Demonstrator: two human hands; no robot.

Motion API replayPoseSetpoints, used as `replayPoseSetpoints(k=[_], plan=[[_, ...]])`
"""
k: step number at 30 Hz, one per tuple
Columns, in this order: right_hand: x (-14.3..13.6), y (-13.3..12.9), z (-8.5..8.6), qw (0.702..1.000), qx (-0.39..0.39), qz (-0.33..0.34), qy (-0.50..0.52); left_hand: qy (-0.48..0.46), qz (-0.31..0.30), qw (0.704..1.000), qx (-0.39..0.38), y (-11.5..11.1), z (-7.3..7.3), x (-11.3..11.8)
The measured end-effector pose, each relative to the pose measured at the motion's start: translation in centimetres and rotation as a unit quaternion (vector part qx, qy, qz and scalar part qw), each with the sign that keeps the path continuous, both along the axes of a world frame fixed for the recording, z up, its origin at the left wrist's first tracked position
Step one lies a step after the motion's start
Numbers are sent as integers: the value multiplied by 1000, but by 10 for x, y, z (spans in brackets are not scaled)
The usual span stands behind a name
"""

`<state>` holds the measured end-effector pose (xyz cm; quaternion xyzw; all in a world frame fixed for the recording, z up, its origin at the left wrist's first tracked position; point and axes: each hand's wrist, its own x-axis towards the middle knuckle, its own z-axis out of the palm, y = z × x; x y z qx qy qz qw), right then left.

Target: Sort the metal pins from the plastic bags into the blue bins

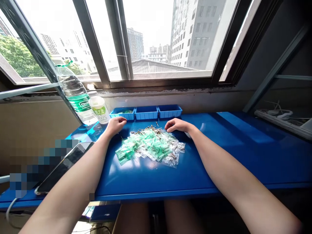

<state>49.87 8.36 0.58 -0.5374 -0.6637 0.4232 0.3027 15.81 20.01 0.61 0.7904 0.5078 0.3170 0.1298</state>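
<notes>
A pile of small green and clear plastic bags (151,143) lies on the blue table (156,182), with small metal pins (148,130) loose along its back edge. My left hand (117,125) rests at the pile's back left, its fingers curled together; what they hold, if anything, is too small to make out. At the back right of the pile is my right hand (174,124), fingers bent and apart, nothing visible in them. Behind the pile stand three joined blue bins (146,112); the left one holds some green bags, and the other two show nothing inside.
A large water bottle (78,97) and a smaller white bottle (98,109) stand at the back left. A tablet (63,165) lies beside my left forearm. A power strip (282,118) is at the far right, below a window frame (161,83).
</notes>
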Motion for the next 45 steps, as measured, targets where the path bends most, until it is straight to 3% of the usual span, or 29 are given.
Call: replayPoseSetpoints(k=[8,13,19,25,31,38,41,45], plan=[[-7,0,5,990,-36,67,-117,53,32,997,-52,6,-14,-8],[-8,0,-2,999,-2,24,-21,74,25,995,-57,0,-15,12],[-4,4,-13,986,50,-98,125,30,-67,995,-65,-20,-12,45],[-16,10,-16,957,100,-181,201,-12,-131,987,-94,-20,-13,46],[-40,11,-16,958,116,-166,202,-48,-214,974,-52,-32,-2,45],[-53,7,-14,967,130,-132,176,2,-347,935,-76,-65,20,58],[-56,6,-11,966,141,-132,173,10,-360,930,-80,-69,20,64],[-47,10,-12,963,147,-161,160,-23,-327,943,-65,-61,17,62]])
